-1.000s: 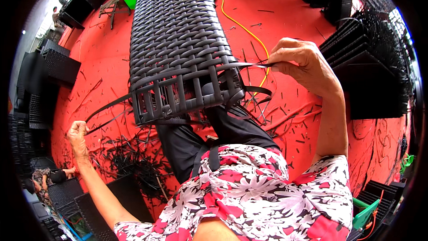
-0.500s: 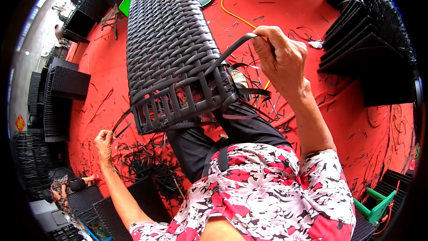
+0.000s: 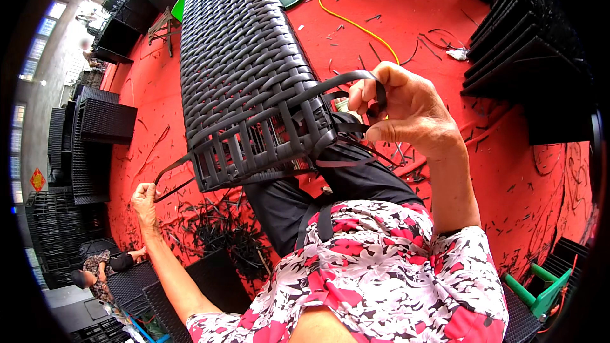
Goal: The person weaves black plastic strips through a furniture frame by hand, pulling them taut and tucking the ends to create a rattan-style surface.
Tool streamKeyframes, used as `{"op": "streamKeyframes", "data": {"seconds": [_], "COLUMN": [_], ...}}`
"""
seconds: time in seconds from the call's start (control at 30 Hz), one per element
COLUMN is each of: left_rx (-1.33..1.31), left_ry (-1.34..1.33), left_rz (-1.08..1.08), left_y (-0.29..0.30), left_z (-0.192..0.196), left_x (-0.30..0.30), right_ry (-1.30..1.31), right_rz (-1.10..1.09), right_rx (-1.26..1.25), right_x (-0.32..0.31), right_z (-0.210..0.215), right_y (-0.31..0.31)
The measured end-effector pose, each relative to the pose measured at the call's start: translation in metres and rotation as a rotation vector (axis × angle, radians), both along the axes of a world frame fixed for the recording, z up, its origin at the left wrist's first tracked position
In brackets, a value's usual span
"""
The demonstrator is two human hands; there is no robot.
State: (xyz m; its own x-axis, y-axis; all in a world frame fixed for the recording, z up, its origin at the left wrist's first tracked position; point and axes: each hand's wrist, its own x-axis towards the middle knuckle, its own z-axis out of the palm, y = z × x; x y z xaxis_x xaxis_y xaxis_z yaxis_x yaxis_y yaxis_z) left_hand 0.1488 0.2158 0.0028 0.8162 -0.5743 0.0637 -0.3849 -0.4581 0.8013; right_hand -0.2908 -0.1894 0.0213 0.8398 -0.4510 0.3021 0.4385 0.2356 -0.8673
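Pinching a dark strip point(image 3: 330, 82), the right hand point(image 3: 403, 111) worked beside the mostly woven panel point(image 3: 244, 57), the left hand point(image 3: 145, 200) fisted around another strand, its near end unfinished.

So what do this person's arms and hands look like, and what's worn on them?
Both hands are bare: no gloves, rings, watch or bracelets show on the left hand or right hand. Both forearms are bare too. The only clothing on the arms is the short sleeves of a floral top, white with red, pink and black flowers.
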Motion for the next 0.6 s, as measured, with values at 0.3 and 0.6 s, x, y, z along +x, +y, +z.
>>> {"op": "streamKeyframes", "data": {"seconds": [0.3, 0.6], "left_rx": [0.003, 0.065], "left_ry": [-0.045, -0.087], "left_rz": [-0.006, -0.019], "left_y": [0.009, 0.003], "left_z": [0.019, 0.030], "left_x": [0.016, 0.025], "right_ry": [0.117, -0.011], "right_rz": [-0.299, -0.658], "right_rx": [-0.569, -0.730], "right_x": [-0.003, 0.006], "right_z": [-0.001, -0.013], "right_y": [-0.012, -0.005]}}
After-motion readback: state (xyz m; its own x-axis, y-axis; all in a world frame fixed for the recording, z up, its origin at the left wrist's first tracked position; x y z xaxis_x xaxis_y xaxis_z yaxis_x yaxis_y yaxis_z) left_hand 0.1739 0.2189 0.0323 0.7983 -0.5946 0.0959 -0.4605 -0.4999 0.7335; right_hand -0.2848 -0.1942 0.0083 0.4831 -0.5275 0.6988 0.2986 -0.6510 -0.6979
